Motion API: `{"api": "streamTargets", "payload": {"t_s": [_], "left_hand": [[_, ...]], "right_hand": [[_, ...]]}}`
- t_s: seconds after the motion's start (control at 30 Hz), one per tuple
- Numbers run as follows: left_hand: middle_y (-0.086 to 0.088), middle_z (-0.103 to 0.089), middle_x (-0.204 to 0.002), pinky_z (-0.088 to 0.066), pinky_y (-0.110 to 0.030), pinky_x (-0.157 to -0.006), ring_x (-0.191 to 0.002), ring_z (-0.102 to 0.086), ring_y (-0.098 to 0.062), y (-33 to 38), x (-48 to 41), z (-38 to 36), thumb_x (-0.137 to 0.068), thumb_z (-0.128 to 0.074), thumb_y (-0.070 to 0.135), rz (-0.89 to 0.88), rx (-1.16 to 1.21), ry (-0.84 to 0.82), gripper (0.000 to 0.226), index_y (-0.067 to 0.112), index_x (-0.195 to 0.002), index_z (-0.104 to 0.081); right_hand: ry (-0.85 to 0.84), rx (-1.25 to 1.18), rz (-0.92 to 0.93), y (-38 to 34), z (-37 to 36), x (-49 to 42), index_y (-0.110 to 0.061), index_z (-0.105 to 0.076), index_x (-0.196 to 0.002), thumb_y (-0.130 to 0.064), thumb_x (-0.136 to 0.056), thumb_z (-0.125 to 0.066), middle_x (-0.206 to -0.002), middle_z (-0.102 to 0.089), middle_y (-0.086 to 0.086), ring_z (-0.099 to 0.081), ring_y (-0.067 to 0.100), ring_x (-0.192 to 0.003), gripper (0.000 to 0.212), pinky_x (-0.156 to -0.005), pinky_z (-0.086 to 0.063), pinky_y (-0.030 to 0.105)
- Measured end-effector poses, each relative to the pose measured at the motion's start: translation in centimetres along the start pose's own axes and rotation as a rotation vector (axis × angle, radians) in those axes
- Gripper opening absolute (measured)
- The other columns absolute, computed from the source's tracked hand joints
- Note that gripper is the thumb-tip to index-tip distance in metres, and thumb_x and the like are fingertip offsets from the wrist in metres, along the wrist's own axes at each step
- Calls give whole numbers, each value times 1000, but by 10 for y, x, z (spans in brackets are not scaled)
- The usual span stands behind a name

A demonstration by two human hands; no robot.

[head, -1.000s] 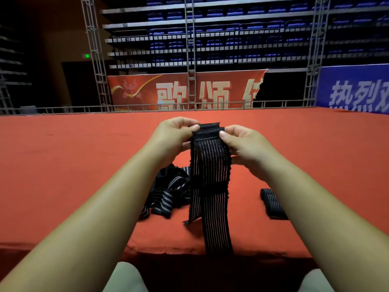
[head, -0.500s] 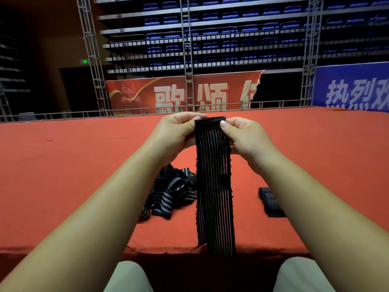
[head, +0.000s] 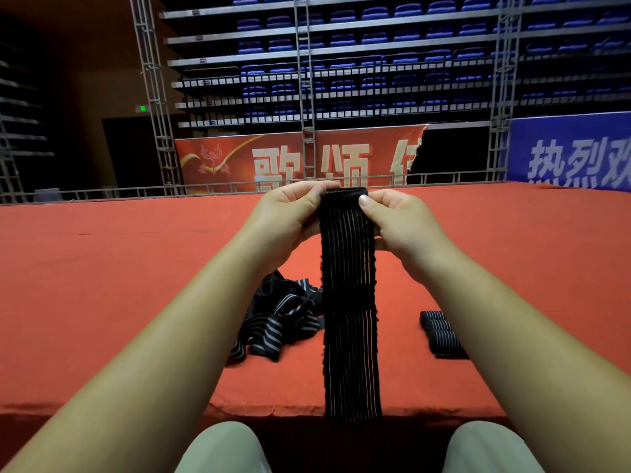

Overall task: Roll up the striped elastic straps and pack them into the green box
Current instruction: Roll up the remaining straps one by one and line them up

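Clearly soft and light, the strap (head: 349, 285) hangs limp from both hands over the counter (head: 102, 268); left hand (head: 290, 213) and right hand (head: 396, 220) fingers pinch its top end, the best place to roll from.

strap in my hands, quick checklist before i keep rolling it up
1. Both hands grip the top end: left hand and right hand pinch the strap: ok.
2. Strap hangs flat, untwisted: ok.
3. Tail clear of the loose strap pile: cannot tell, they overlap in view.
4. Rolled straps on the red table out of the way: ok.
5. Green box within reach: not ok, none in view.
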State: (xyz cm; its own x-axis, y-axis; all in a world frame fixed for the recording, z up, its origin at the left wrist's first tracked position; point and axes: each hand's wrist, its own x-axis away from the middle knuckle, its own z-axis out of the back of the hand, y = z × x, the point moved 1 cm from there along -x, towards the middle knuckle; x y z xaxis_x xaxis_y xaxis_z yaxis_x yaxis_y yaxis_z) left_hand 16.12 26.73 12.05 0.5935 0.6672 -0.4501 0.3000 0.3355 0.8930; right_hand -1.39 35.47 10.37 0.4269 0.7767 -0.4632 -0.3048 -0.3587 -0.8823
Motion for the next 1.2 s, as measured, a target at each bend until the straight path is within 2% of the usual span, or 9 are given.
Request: {"api": "streamTargets", "payload": {"t_s": [0.17, 0.33, 0.53, 0.63, 0.73, 0.87, 0.97, 1.07, 1.2], "left_hand": [[-8, -77, -112, -57, -18, -71, -92, -71, -13, 0, 5, 0, -115, -51, 17, -8, 1, -12, 29, 6, -130, -72], [-12, -77, -122, -60, -24, -83, -107, -74, -17, 0, 8, 1, -115, -49, 19, -7, -1, -15, 31, 5, -132, -71], [-19, -75, -129, -59, -38, -105, -119, -73, -27, -2, 9, -2, -113, -55, 31, -20, -11, -36, 36, 5, -131, -71], [-18, -79, -119, -60, -41, -103, -115, -76, -32, -5, 9, -3, -102, -72, 10, -100, -75, -23, 26, 3, -127, -71], [-19, -80, -114, -63, -42, -98, -111, -78, -35, -9, 5, -1, -98, -72, -3, -122, -79, 46, 27, 1, -125, -72], [-21, -80, -114, -64, -32, -81, -103, -80, -31, -11, 2, -1, -101, -70, 2, -78, 4, 102, 24, -2, -125, -73], [-19, -79, -101, -59, -23, -62, -80, -77, -21, -21, 0, -2, -102, -71, 7, -15, 14, 150, 23, -6, -120, -73], [-19, -79, -97, -61, -32, -69, -78, -74, -25, -41, -3, -3, -101, -74, 13, 37, 29, 181, 22, -4, -114, -75], [-20, -80, -96, -61, -47, -85, -83, -74, -30, -80, -8, -4, -98, -78, 16, 76, 69, 253, 20, -1, -108, -76]], "right_hand": [[13, 19, 11, 1, -1, 0, -14, -75, -113, -26, -110, -59, -95, -82, 5, -77, 16, -82, 21, -80, -63, 45], [18, 22, 3, 3, -3, 1, -15, -75, -114, -27, -110, -58, -91, -81, -1, -76, 10, -80, 21, -75, -60, 39], [41, 44, -7, 5, -4, 2, -20, -75, -109, -31, -108, -58, -93, -82, 0, -78, 18, -87, 20, -90, -64, 53], [38, 42, -4, 4, -5, 4, -21, -74, -109, -32, -108, -59, -94, -82, 1, -80, 21, -90, 19, -91, -64, 56], [56, 49, 17, 3, -6, 6, -21, -72, -106, -36, -106, -62, -95, -81, 0, -79, 22, -90, 18, -90, -63, 58], [129, 148, 80, 7, -4, 10, -24, -67, -101, -52, -100, -65, -94, -75, -5, -74, 19, -87, 28, -84, -62, 52], [58, 121, 58, 16, -2, 16, -20, -70, -108, -49, -104, -65, -91, -75, -5, -70, 12, -76, 29, -76, -59, 42], [-19, 43, 33, 32, -5, 20, -4, -72, -108, -39, -106, -65, -73, -71, -2, -64, 14, -63, 36, -68, -62, 48], [-30, 3, 4, 63, -9, 20, -3, -70, -100, -29, -109, -63, -53, -58, -8, -52, 11, -46, 28, -45, -46, 30]]}}
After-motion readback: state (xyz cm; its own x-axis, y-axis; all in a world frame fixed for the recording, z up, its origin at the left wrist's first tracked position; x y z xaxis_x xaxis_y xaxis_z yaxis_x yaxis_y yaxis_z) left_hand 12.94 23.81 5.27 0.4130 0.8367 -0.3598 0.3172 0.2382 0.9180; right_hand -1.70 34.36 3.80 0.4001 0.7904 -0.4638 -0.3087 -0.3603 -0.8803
